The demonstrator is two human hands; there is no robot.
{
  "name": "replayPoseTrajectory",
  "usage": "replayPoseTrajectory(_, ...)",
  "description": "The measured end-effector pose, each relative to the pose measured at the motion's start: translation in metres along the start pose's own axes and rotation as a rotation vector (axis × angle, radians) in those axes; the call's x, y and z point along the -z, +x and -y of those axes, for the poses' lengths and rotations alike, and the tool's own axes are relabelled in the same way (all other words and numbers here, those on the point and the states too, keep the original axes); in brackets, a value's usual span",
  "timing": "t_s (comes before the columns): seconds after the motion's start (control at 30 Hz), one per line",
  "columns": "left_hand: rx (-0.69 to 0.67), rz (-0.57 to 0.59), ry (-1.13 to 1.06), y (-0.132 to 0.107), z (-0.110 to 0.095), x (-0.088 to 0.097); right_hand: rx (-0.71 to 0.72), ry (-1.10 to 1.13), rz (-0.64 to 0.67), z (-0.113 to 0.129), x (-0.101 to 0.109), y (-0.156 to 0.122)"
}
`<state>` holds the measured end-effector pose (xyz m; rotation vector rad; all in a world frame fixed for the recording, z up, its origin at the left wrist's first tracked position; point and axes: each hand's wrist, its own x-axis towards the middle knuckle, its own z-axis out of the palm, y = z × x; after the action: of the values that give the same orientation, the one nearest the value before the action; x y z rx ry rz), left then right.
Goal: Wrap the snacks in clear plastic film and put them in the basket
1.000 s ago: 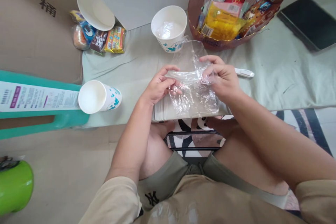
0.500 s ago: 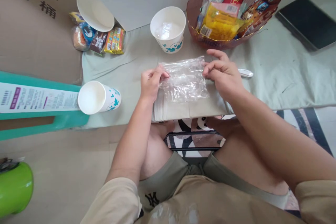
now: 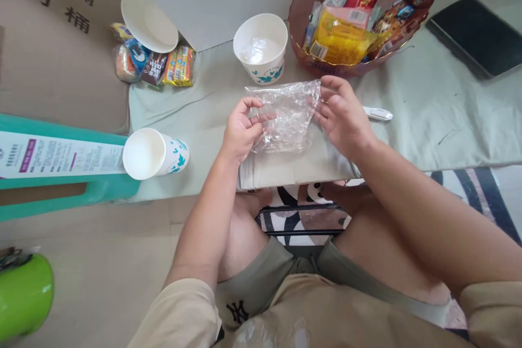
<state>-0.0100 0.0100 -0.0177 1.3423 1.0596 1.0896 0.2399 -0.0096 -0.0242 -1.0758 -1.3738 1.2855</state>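
Note:
A clear, crinkled plastic bag (image 3: 289, 125) is stretched between my two hands, just above the cloth-covered table. My left hand (image 3: 243, 129) has the bag's left side, thumb and index finger apart, with another finger showing through the film. On the right edge, my right hand (image 3: 345, 117) grips the film between thumb and fingers; some fingertips are partly behind it. Just beyond the bag stands a white paper bucket (image 3: 261, 38) with teal leaf prints and clear plastic inside. A white-handled tool (image 3: 378, 113) lies beside my right hand, partly hidden by it.
A reddish basket (image 3: 299, 49) of packaged snacks stands at the back right, near a dark tablet-like slab (image 3: 477, 35). Another paper bucket (image 3: 144, 153) lies tipped at left. A third bucket (image 3: 150, 19) leans over snack packets (image 3: 153, 67) beside a cardboard box (image 3: 61, 54).
My left fingers have shifted inward over the bag and spread from their earlier pinch. My right hand has closed in on the bag's right edge, and that corner is raised slightly.

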Motion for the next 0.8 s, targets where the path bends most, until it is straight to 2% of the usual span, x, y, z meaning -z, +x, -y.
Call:
replayPoseTrajectory(0.1,-0.069,0.052,0.119,-0.002,0.003,0.000,-0.073,0.109,0.018,0.004,0.004,0.001)
replayPoseTrajectory(0.2,-0.215,0.095,0.330,-0.010,-0.006,-0.006,-0.126,0.130,0.045,0.006,0.005,0.002)
replayPoseTrajectory(0.3,-0.342,0.096,0.500,-0.019,-0.020,-0.015,-0.113,0.082,0.033,0.002,0.003,0.003)
replayPoseTrajectory(0.37,-0.337,0.081,0.525,-0.024,-0.025,-0.021,-0.076,0.028,0.024,-0.001,0.002,0.003)
replayPoseTrajectory(0.47,-0.256,0.075,0.416,-0.026,-0.024,-0.024,-0.035,-0.031,0.028,-0.004,0.001,0.001)
replayPoseTrajectory(0.6,-0.136,0.135,0.181,-0.024,-0.014,-0.021,-0.040,0.002,0.016,0.005,-0.005,-0.003)
replayPoseTrajectory(0.7,-0.140,0.143,0.090,-0.020,-0.009,-0.015,-0.189,0.177,0.017,0.020,-0.013,-0.005)
replayPoseTrajectory(0.8,-0.191,0.083,0.038,-0.017,-0.006,-0.010,-0.414,0.302,0.137,0.035,-0.018,-0.007)
